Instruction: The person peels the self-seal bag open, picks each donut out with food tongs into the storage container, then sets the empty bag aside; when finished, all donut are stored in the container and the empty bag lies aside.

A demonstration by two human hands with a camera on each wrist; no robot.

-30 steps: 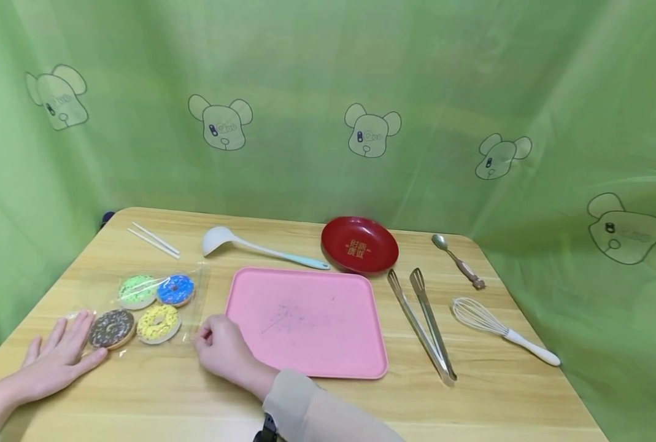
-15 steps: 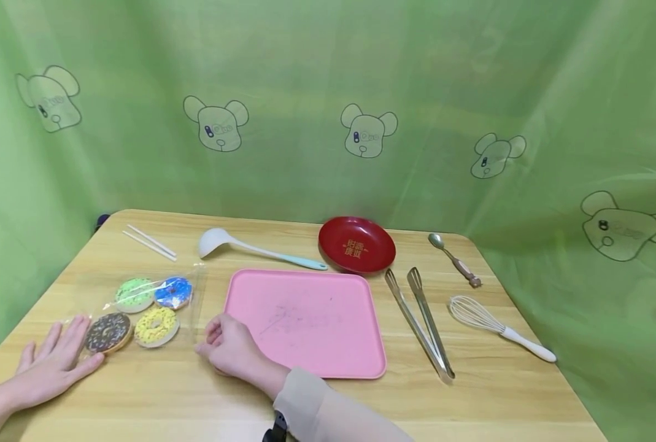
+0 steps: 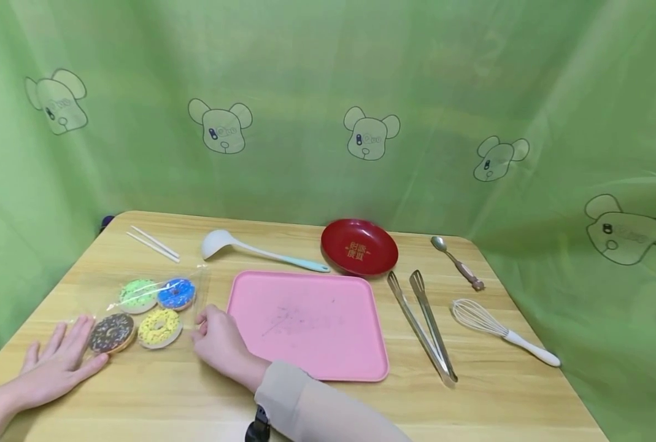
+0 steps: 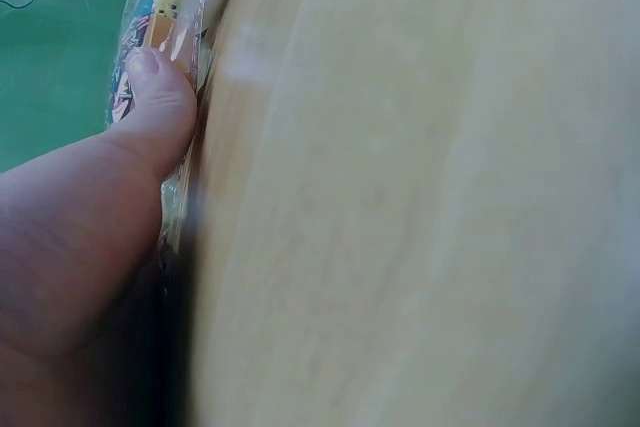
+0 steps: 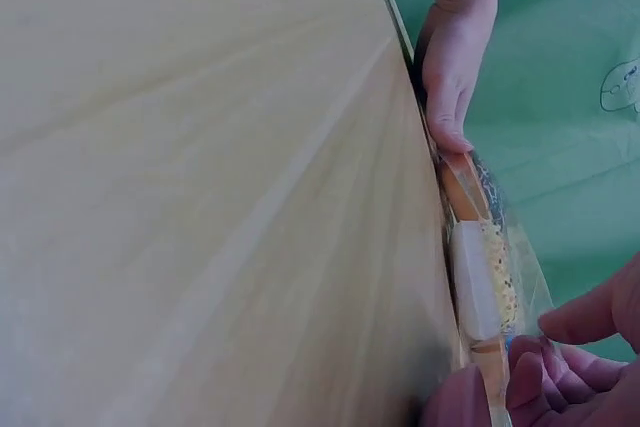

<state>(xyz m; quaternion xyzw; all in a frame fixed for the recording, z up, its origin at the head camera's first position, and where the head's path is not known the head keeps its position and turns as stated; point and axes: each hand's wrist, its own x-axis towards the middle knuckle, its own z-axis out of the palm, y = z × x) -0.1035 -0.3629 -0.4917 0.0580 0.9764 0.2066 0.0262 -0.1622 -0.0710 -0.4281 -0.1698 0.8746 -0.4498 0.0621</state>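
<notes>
**Simultaneously touched at both ends: a clear bag [image 3: 197,294]**

We observe the clear bag lying flat on the left part of the wooden table [image 3: 167,399], just left of a pink tray [image 3: 305,334] and apart from it. Inside we count a green doughnut [image 3: 134,301] at the far left, a blue doughnut [image 3: 184,296] at the far right, a brown doughnut [image 3: 119,334] at the near left and a yellow doughnut [image 3: 170,324] at the near right.

At the bag's left end we find the left hand [image 3: 54,371], palm down, its fingers straight and spread wide, its thumb beside the brown doughnut. At the right end we find the right hand [image 3: 223,344], its fingers curled narrow; from the right wrist we see them pinch the bag's edge against the thumb. We cannot tell whether this hand's wrist touches the tray beneath it.

Along the far side we note two white sticks [image 3: 155,241] at left, then a white ladle [image 3: 258,250], its handle pointing right toward a red dish [image 3: 339,239]. Right of the tray we mark metal tongs [image 3: 435,328], their arms parted at the far end, and, farther right, a whisk [image 3: 510,336], with a spoon [image 3: 463,269] on its far side. Behind the table we see a green curtain [image 3: 294,73] bearing outlined animal heads.
</notes>
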